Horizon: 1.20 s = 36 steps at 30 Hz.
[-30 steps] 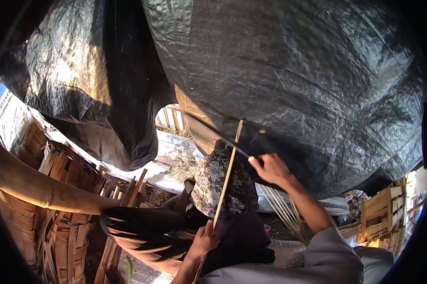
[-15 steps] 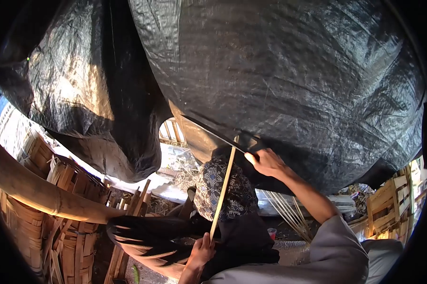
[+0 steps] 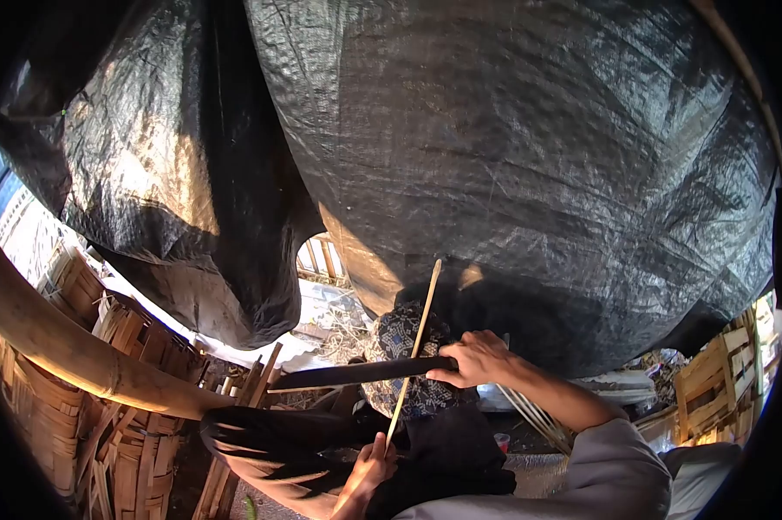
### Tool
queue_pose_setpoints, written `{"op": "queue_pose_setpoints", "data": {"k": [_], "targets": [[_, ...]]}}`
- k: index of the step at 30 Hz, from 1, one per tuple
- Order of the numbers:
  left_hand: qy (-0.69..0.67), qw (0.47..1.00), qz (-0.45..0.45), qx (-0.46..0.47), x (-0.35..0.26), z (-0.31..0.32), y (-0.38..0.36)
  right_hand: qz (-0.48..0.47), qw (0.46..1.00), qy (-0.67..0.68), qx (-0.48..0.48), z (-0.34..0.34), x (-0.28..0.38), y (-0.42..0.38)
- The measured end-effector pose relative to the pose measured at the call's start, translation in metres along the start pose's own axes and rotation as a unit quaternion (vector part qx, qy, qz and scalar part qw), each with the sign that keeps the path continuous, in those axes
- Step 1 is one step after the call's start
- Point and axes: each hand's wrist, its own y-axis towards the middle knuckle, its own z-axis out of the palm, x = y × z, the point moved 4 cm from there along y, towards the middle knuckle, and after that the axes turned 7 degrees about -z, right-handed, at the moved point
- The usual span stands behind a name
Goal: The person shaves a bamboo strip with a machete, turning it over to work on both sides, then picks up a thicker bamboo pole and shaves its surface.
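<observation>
Bamboo strip [image 3: 423, 316] slants over patterned cloth [image 3: 441, 399]; the left hand [image 3: 372, 464] closes its fingers round the lower part, probably for steadiness, while the right hand's [image 3: 482, 360] curled fingers hold a blade [image 3: 348, 374] across it.

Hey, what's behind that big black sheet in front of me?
Through the gap at the left of the black sheet, upright slats and dry, straw-like scraps show. The sheet hides anything else behind it.
</observation>
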Motion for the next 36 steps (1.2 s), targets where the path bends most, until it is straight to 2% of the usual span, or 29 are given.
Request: {"op": "queue_pose_setpoints", "data": {"k": [3, 7, 9, 10, 11, 12, 13, 15, 17, 18, 19, 20, 21, 23, 24, 26, 27, 29, 30, 32, 33, 35, 36], "targets": [[0.018, 0.999, 0.023, 0.035, -0.007, 0.003, -0.006, -0.027, 0.998, -0.049, -0.033, -0.004, 0.002, 0.001], [0.035, 0.998, 0.044, 0.038, -0.011, 0.008, -0.015, -0.001, 1.0, -0.03, 0.001, -0.001, -0.003, 0.002], [0.043, 0.997, 0.05, 0.027, -0.008, 0.005, -0.012, 0.042, 0.996, -0.049, -0.067, -0.01, -0.013, 0.001], [0.084, 0.992, 0.086, 0.025, -0.002, 0.0, -0.009, 0.06, 0.991, -0.076, -0.091, -0.017, -0.018, 0.001], [0.124, 0.985, 0.12, 0.023, 0.0, -0.004, -0.008, 0.115, 0.992, -0.023, -0.034, -0.022, -0.026, 0.002], [0.215, 0.96, 0.176, -0.024, -0.006, -0.006, -0.009, 0.128, 0.991, -0.001, -0.047, -0.019, -0.033, 0.002], [0.217, 0.96, 0.177, -0.023, -0.009, -0.008, -0.009, 0.139, 0.988, 0.019, -0.062, -0.016, -0.044, 0.002], [0.377, 0.907, 0.174, -0.078, -0.018, -0.011, -0.007, 0.156, 0.984, 0.011, -0.086, -0.004, -0.049, -0.001], [0.407, 0.891, 0.174, -0.097, -0.021, -0.012, 0.004, 0.146, 0.984, 0.008, -0.103, 0.002, -0.043, -0.005], [0.408, 0.892, 0.174, -0.087, -0.032, -0.007, 0.003, 0.147, 0.986, 0.05, -0.06, 0.003, -0.038, -0.003], [0.409, 0.893, 0.173, -0.078, -0.044, -0.001, 0.001, 0.126, 0.988, 0.054, -0.071, 0.005, -0.031, -0.004], [0.403, 0.885, 0.216, -0.083, -0.062, 0.01, -0.004, 0.107, 0.99, 0.055, -0.075, 0.012, -0.025, -0.003], [0.406, 0.885, 0.212, -0.082, -0.074, 0.02, -0.002, 0.088, 0.991, 0.056, -0.081, 0.017, -0.019, -0.002], [0.498, 0.764, 0.402, -0.082, -0.095, 0.046, -0.007, 0.076, 0.995, 0.031, -0.063, 0.02, -0.009, 0.002], [0.497, 0.766, 0.4, -0.083, -0.093, 0.049, 0.003, 0.073, 0.995, 0.012, -0.061, 0.019, -0.007, 0.003], [0.351, 0.904, 0.242, -0.025, -0.082, 0.046, 0.038, 0.061, 0.996, -0.01, -0.057, 0.015, -0.003, 0.004], [0.349, 0.905, 0.243, -0.028, -0.082, 0.045, 0.04, 0.068, 0.996, -0.014, -0.056, 0.013, -0.002, 0.003], [0.158, 0.973, 0.149, 0.071, -0.071, 0.044, 0.044, 0.079, 0.995, -0.015, -0.052, 0.014, -0.001, 0.0], [0.158, 0.974, 0.147, 0.07, -0.067, 0.046, 0.043, 0.074, 0.996, -0.005, -0.053, 0.014, -0.002, -0.002], [0.316, 0.894, 0.311, -0.067, -0.071, 0.053, 0.033, 0.073, 0.996, 0.01, -0.051, 0.011, -0.004, -0.004], [0.315, 0.894, 0.312, -0.068, -0.066, 0.053, 0.033, 0.072, 0.996, 0.008, -0.052, 0.009, -0.004, -0.007], [0.361, 0.821, 0.413, -0.159, -0.061, 0.052, 0.021, 0.096, 0.991, -0.011, -0.093, 0.001, -0.004, -0.016], [0.355, 0.826, 0.409, -0.158, -0.062, 0.054, 0.013, 0.112, 0.99, -0.017, -0.079, -0.004, -0.005, -0.018]]}}
